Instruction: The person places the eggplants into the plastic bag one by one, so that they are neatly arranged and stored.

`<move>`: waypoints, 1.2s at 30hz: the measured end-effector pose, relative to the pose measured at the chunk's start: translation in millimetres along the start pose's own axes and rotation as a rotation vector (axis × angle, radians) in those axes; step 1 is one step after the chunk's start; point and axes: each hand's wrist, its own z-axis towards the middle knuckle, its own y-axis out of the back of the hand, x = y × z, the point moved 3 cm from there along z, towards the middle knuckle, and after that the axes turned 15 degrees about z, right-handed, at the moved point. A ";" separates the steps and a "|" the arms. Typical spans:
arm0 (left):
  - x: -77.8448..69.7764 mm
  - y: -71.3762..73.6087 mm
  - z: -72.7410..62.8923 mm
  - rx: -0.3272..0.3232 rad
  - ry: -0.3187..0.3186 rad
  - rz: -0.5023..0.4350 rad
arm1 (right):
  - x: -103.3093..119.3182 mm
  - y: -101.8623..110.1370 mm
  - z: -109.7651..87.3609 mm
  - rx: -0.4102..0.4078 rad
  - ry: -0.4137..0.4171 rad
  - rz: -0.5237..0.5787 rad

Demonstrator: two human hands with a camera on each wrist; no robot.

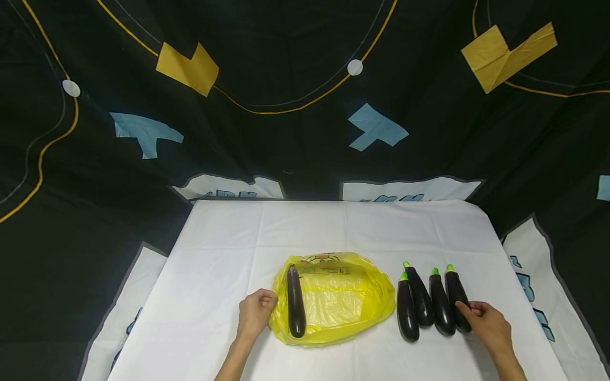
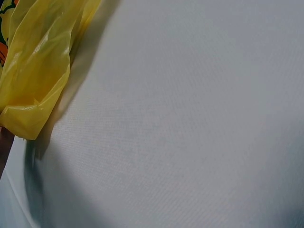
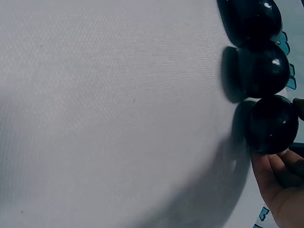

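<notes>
A yellow plastic bag (image 1: 345, 304) lies spread on the table. One dark eggplant (image 1: 296, 307) lies lengthwise over its left part; I cannot tell whether it is inside the bag or on top. My left hand (image 1: 256, 313) pinches the bag's left edge, and that crumpled yellow edge (image 2: 40, 66) shows in the left wrist view. To the right of the bag, several green-tipped eggplants lie side by side. My right hand (image 1: 491, 327) holds the rightmost eggplant (image 1: 456, 291) near its lower end. Seen end-on in the right wrist view, this eggplant (image 3: 273, 126) has fingers (image 3: 263, 173) against its side.
The other eggplants (image 1: 406, 312) in the row lie close together, between the bag and my right hand. A white cloth covers the table (image 1: 305, 225). Behind it hangs a black patterned curtain (image 1: 286, 148).
</notes>
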 end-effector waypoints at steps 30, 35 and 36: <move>-2.2 2.7 -1.2 -0.006 -0.013 0.000 | -1.8 11.5 4.0 -0.032 -0.045 0.015; -2.0 2.3 -1.1 -0.005 -0.013 0.005 | 1.6 14.5 1.8 -0.015 -0.049 0.020; -2.0 2.1 -1.1 -0.004 -0.012 0.005 | 2.0 14.9 1.2 -0.011 -0.052 0.022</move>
